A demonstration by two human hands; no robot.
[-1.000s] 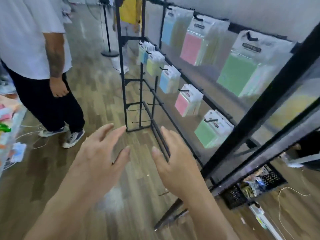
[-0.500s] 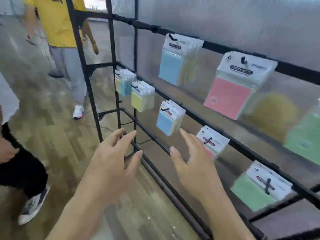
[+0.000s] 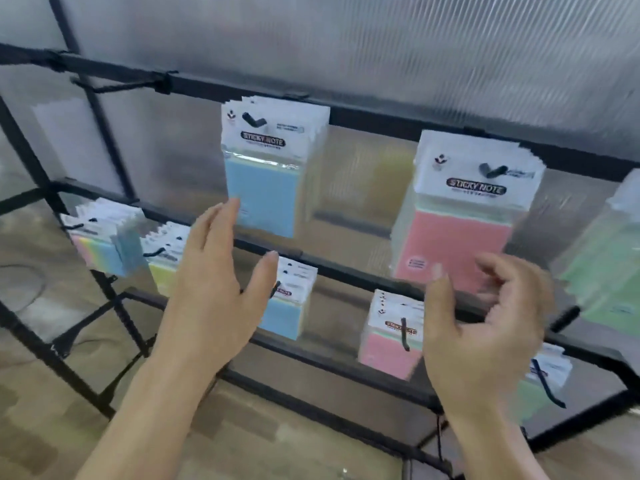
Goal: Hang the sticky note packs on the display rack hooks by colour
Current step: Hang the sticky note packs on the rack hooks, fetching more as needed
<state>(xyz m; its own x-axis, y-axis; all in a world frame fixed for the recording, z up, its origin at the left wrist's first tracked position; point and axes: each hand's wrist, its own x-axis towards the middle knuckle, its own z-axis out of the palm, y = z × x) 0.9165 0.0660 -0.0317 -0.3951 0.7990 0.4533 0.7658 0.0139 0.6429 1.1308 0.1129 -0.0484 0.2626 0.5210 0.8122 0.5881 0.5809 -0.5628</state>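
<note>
Display rack (image 3: 363,119), black bars.
Upper row, left to right, on hooks: blue sticky note packs (image 3: 263,195), pink sticky note packs (image 3: 453,244), green packs (image 3: 609,271).
Lower row: small blue packs (image 3: 287,317), small pink packs (image 3: 388,355).
Left hand (image 3: 214,292): fingers straight, holding nothing, fingertips at the upper blue packs' lower left corner.
Right hand (image 3: 485,334): blurred, loosely curled, holding nothing, below the upper pink packs.

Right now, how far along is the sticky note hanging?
Done: large blue sticky note packs and large pink packs hang on top hooks of the black rack, smaller stacks below. In hand: nothing; left hand and right hand are empty. Left: no loose packs visible, so unclear.
</note>
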